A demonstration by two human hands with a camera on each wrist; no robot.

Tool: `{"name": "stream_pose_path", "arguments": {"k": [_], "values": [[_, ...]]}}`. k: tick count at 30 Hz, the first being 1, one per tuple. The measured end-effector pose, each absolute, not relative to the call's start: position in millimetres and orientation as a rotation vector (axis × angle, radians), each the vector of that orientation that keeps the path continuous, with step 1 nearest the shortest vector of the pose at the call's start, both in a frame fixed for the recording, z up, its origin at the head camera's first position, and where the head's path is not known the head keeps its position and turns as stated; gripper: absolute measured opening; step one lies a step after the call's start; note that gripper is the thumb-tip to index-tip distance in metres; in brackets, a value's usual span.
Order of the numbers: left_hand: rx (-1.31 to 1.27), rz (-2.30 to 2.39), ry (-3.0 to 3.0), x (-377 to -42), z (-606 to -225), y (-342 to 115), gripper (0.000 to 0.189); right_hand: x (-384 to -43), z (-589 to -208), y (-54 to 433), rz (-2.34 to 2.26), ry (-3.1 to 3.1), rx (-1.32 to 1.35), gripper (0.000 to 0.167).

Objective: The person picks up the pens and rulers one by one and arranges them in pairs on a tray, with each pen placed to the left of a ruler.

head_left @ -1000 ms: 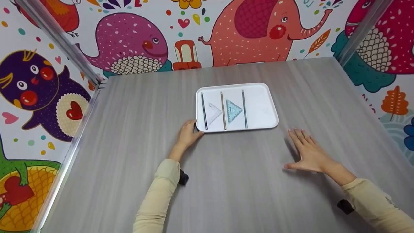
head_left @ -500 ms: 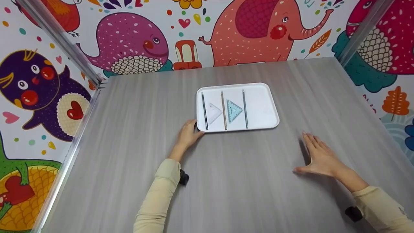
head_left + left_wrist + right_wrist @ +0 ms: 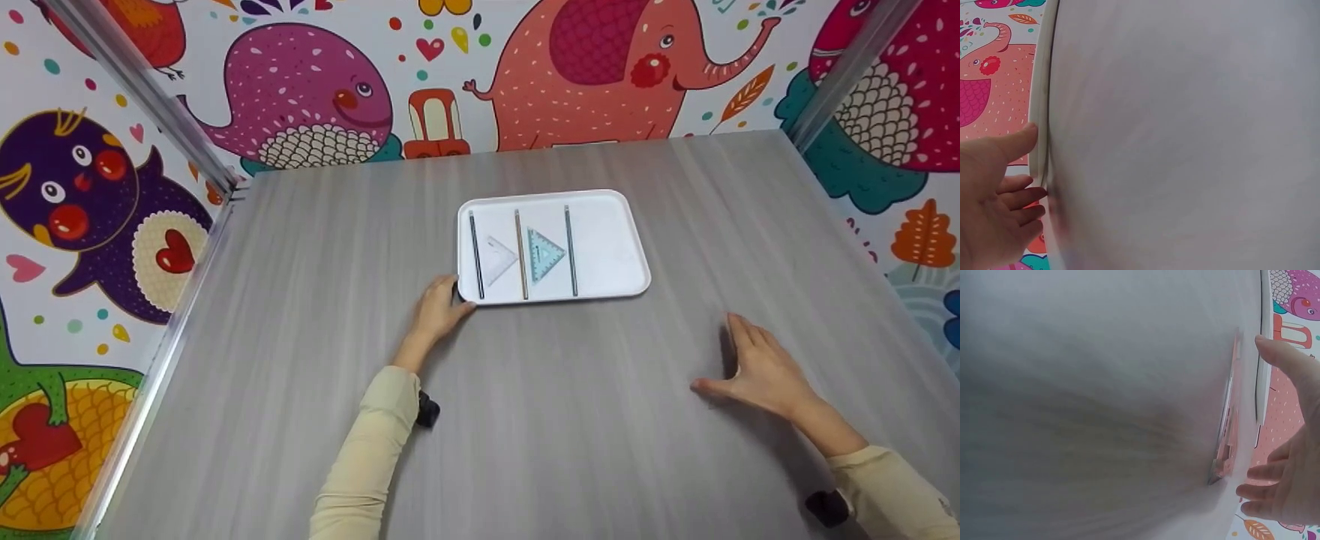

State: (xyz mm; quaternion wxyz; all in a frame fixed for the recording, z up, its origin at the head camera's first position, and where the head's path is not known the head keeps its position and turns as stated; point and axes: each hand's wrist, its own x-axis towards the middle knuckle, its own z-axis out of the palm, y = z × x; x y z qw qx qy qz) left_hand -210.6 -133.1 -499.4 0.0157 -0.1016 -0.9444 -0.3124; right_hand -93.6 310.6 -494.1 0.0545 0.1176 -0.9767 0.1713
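A white tray [image 3: 611,244] lies on the table in the head view. Three pencils stand in rows across it: a dark one [image 3: 476,255], a brown one [image 3: 520,255] and a grey-green one [image 3: 571,251]. Between them lie a clear set square [image 3: 500,260] and a light-blue set square [image 3: 546,255]. My left hand [image 3: 437,309] holds the tray's near left corner, and the left wrist view shows its thumb on the rim [image 3: 1040,101]. To the right of the tray, apart from it, my right hand [image 3: 769,375] has its thumb and fingers spread, holding nothing.
The grey wood-grain table [image 3: 570,420] reaches back to a wall with cartoon animals [image 3: 592,75]. Metal posts [image 3: 150,105] stand at the corners. In the right wrist view a narrow pinkish strip [image 3: 1226,422] shows beside the hand; its kind is unclear.
My right hand has moved right and slightly towards me, farther from the tray. My left hand and the tray with its contents stay in place.
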Motion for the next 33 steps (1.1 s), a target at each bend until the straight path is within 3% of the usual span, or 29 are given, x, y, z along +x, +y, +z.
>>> {"name": "stream_pose_path", "arguments": {"k": [12, 20, 33], "values": [[-0.29, -0.984, -2.962, -211.1, -499.1, -132.9, 0.051, -83.8, -493.5, 310.8, 0.569, -3.013, 0.077, 0.11], [-0.309, -0.983, -2.946, -211.0, -499.9, -133.4, 0.05, -79.1, -492.2, 313.3, 0.669, -3.06, -0.069, 0.091], [-0.288, -1.012, -2.956, -211.4, -500.0, -132.9, 0.051, -77.3, -491.8, 314.5, 0.843, -3.025, -0.065, 0.059]]}}
